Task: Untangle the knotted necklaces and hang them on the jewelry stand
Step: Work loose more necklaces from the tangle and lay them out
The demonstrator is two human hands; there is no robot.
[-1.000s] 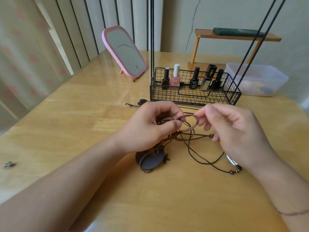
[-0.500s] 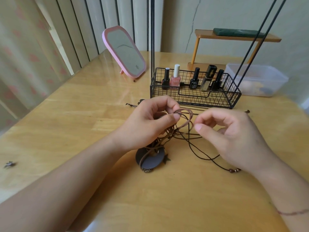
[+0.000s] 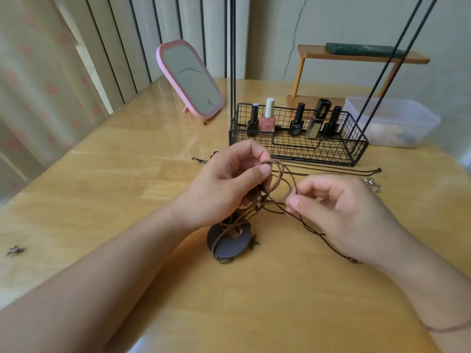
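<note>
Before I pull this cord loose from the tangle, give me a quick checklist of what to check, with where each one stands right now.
1. Left hand grips the brown cord loops: ok.
2. Right hand pinches one thin dark cord: ok.
3. Cords separated: not ok, several cross below the left hand's fingers.
4. Disc pendant free of cords: not ok, cord wraps over it.
5. Which necklace the pinched cord belongs to: cannot tell.
6. Jewelry stand close behind the hands: ok.
</note>
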